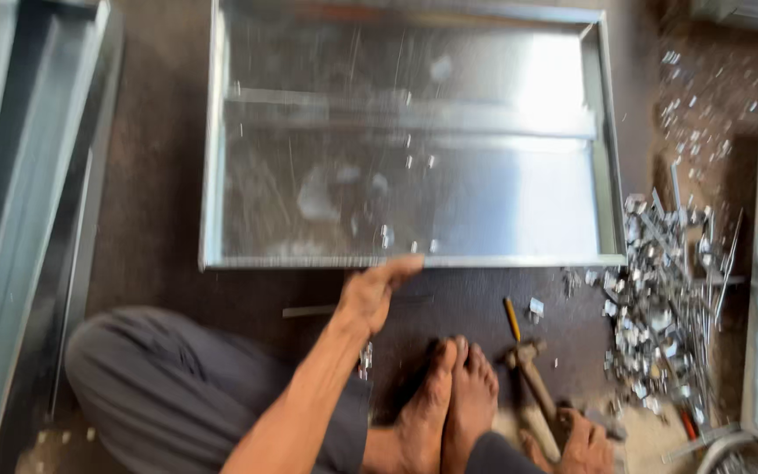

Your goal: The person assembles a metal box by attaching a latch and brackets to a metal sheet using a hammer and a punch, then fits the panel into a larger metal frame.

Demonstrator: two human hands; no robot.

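The left hand (375, 290) lies flat, fingers loose, on the near rim of a shiny, shallow sheet-metal tray (414, 259) on the dark floor (155, 219). The right hand (585, 439) is clenched round a wooden-handled hammer (532, 373) — beside a jagged heap of metal scraps (664, 307).

Metal tray (414, 140) ahead, scrap pile (668, 298) right, hammer (532, 373) near

Dark brown floor (160, 219), metal scrap pile (660, 307), bright glare overhead
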